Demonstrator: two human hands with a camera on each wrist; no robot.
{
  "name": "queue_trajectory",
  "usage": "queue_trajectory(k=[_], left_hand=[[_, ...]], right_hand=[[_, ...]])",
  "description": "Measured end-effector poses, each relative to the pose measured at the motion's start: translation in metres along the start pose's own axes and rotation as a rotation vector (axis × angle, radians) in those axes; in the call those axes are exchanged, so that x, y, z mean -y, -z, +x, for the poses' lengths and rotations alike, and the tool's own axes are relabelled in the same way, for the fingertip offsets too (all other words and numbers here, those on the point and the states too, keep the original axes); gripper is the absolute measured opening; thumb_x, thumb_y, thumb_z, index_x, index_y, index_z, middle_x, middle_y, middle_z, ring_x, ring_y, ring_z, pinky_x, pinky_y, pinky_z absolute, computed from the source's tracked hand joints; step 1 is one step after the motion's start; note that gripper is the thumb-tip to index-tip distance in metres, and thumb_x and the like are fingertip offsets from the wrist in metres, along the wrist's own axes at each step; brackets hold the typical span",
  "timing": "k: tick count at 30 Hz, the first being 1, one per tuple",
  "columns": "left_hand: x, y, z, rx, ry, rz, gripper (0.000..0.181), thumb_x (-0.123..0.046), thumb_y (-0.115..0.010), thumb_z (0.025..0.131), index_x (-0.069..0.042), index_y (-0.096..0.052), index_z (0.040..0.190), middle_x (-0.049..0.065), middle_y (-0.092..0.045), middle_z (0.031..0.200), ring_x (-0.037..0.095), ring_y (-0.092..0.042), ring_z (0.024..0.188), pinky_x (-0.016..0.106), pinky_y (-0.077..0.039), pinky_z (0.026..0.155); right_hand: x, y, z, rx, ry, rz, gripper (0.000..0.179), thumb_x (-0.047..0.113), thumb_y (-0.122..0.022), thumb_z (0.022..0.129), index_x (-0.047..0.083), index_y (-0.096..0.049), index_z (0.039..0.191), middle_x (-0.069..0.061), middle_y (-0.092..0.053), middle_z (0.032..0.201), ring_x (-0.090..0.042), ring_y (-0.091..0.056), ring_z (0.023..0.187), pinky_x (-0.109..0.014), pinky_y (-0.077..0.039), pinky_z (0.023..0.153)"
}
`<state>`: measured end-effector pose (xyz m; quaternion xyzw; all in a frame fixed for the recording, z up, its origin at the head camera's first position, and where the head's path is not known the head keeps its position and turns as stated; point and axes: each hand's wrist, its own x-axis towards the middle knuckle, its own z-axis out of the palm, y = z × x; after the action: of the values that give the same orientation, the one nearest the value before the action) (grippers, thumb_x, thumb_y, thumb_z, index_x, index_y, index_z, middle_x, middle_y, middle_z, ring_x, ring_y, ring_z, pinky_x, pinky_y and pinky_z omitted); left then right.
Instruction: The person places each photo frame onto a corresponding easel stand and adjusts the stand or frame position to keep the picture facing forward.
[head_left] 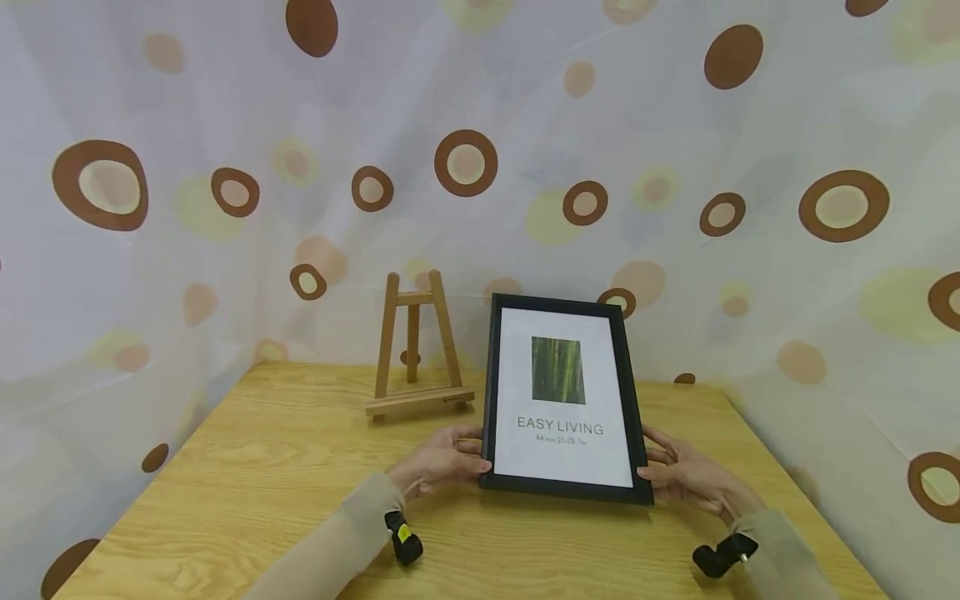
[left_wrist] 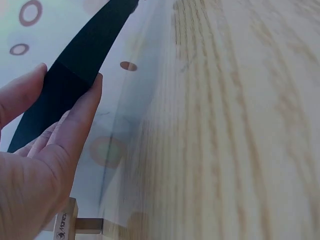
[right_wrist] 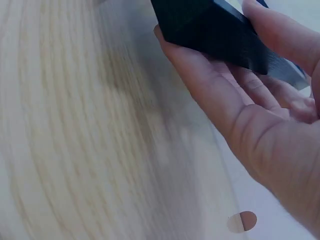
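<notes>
Between both hands is a black picture frame [head_left: 566,400], tilted back, its white insert printed "EASY LIVING" below a small bamboo picture. My left hand [head_left: 447,457] grips its lower left edge, thumb at the front and fingers behind. At the lower right edge my right hand [head_left: 686,473] holds it the same way. In the left wrist view the frame's dark edge [left_wrist: 70,75] lies between thumb and fingers. The right wrist view shows the fingers under a black corner [right_wrist: 210,35], which is held off the tabletop. A small wooden easel [head_left: 416,346] stands left of the frame.
The wooden table [head_left: 300,483] ends at a wall of white cloth [head_left: 525,100] with brown and yellow circles, which also hangs along both sides. Part of the easel [left_wrist: 75,222] shows low in the left wrist view. Each wrist wears a black strapped camera [head_left: 405,540].
</notes>
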<state>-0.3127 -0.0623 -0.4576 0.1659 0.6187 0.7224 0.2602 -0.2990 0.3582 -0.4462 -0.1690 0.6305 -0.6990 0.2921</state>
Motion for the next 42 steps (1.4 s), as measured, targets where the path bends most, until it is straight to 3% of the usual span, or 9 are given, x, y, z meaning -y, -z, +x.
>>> queue_trajectory(k=[5, 11, 17, 22, 24, 28, 33, 37, 42], left_hand=[[-0.003, 0.005, -0.003, 0.022, -0.026, 0.051, 0.055, 0.011, -0.062, 0.088, 0.011, -0.042, 0.140, 0.026, -0.060, 0.128, 0.025, -0.067, 0.102, 0.041, -0.057, 0.091], [-0.011, 0.012, -0.006, 0.009, -0.061, 0.099, 0.057, 0.012, -0.064, 0.086, 0.009, -0.045, 0.140, 0.026, -0.061, 0.128, 0.022, -0.068, 0.100, 0.037, -0.058, 0.088], [-0.016, 0.019, -0.011, -0.029, -0.080, 0.144, 0.064, 0.006, -0.067, 0.086, 0.007, -0.040, 0.145, 0.026, -0.059, 0.130, 0.022, -0.066, 0.104, 0.039, -0.057, 0.091], [-0.015, 0.026, -0.015, -0.005, -0.083, 0.138, 0.069, 0.002, -0.063, 0.091, 0.002, -0.030, 0.151, 0.026, -0.057, 0.133, 0.027, -0.064, 0.112, 0.043, -0.054, 0.096], [-0.014, 0.028, -0.016, -0.014, -0.084, 0.162, 0.071, -0.001, -0.063, 0.093, 0.001, -0.027, 0.153, 0.025, -0.057, 0.132, 0.026, -0.063, 0.112, 0.042, -0.054, 0.096], [-0.017, 0.030, -0.018, -0.037, -0.093, 0.198, 0.073, -0.007, -0.065, 0.093, -0.001, -0.025, 0.154, 0.024, -0.056, 0.132, 0.022, -0.063, 0.109, 0.040, -0.055, 0.094], [-0.020, 0.038, -0.023, -0.046, -0.113, 0.195, 0.073, -0.005, -0.064, 0.093, 0.000, -0.025, 0.154, 0.028, -0.053, 0.135, 0.022, -0.063, 0.107, 0.042, -0.055, 0.092], [-0.023, 0.043, -0.029, -0.050, -0.097, 0.205, 0.077, -0.002, -0.066, 0.091, 0.000, -0.022, 0.154, 0.030, -0.047, 0.140, 0.024, -0.061, 0.110, 0.042, -0.055, 0.093], [-0.030, 0.048, -0.035, -0.059, -0.092, 0.236, 0.082, -0.002, -0.070, 0.088, -0.001, -0.022, 0.155, 0.031, -0.041, 0.145, 0.029, -0.057, 0.119, 0.041, -0.054, 0.096]], right_hand=[[-0.003, -0.003, 0.002, 0.048, 0.029, -0.001, 0.097, -0.010, -0.047, 0.097, 0.017, 0.029, 0.151, 0.004, -0.047, 0.138, -0.027, -0.060, 0.121, -0.048, -0.052, 0.099], [-0.004, -0.009, 0.011, 0.002, 0.088, -0.084, 0.097, -0.009, -0.052, 0.096, 0.011, 0.025, 0.152, 0.003, -0.050, 0.139, -0.023, -0.061, 0.120, -0.044, -0.053, 0.098], [0.001, -0.022, 0.017, -0.099, 0.092, -0.202, 0.088, 0.000, -0.058, 0.096, -0.009, 0.009, 0.152, -0.034, -0.018, 0.156, -0.014, -0.059, 0.119, -0.042, -0.053, 0.098], [0.002, -0.028, 0.020, -0.125, 0.103, -0.192, 0.086, 0.000, -0.059, 0.096, -0.010, 0.006, 0.152, -0.017, -0.052, 0.136, -0.016, -0.063, 0.112, -0.038, -0.055, 0.095], [0.002, -0.029, 0.022, -0.119, 0.112, -0.178, 0.086, -0.002, -0.058, 0.095, -0.009, 0.007, 0.152, -0.006, -0.056, 0.130, -0.016, -0.063, 0.111, -0.037, -0.055, 0.094], [0.002, -0.031, 0.028, -0.133, 0.140, -0.182, 0.086, -0.001, -0.059, 0.095, -0.008, 0.004, 0.153, -0.005, -0.059, 0.129, -0.017, -0.065, 0.110, -0.037, -0.056, 0.092], [0.004, -0.039, 0.034, -0.184, 0.142, -0.217, 0.084, 0.002, -0.061, 0.095, -0.007, -0.002, 0.154, -0.020, -0.054, 0.138, -0.017, -0.066, 0.109, -0.037, -0.057, 0.090], [0.005, -0.045, 0.038, -0.207, 0.129, -0.247, 0.085, 0.005, -0.062, 0.095, -0.005, -0.002, 0.155, -0.036, -0.035, 0.147, -0.019, -0.063, 0.114, -0.037, -0.056, 0.093], [0.006, -0.050, 0.045, -0.227, 0.127, -0.264, 0.086, 0.009, -0.063, 0.095, -0.003, -0.003, 0.156, -0.040, -0.025, 0.151, -0.023, -0.061, 0.118, -0.039, -0.055, 0.095]])
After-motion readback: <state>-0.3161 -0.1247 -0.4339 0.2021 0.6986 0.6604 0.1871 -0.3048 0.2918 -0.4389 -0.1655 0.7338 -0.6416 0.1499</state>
